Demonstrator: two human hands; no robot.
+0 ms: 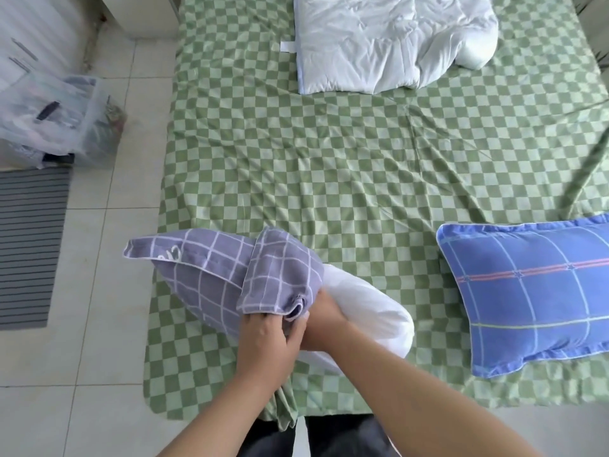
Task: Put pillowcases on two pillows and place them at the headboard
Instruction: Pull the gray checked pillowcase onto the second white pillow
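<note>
Low in the middle of the frame, a white pillow (372, 311) lies on the bed (329, 166), near its front edge, partly sheathed in a grey-purple pillowcase (211, 275) crossed by thin white grid lines, with a small white mark near its far corner. The case covers the pillow's left part and rises to a limp point at the left; the bare white end bulges out to the right. The case's open hem is bunched and folded back over itself at the middle. The left hand (263, 338) has its grip closed on that gathered hem, fingers curled over the cloth. The right hand (324, 316) presses against the white pillow just at the opening, its fingers partly hidden by the fabric, so its grip cannot be told. At the right of the frame a second pillow (534, 291), already in a blue plaid case with red and yellow lines, lies flat on the green checked sheet. A white duvet (389, 41) sits crumpled at the top.
</note>
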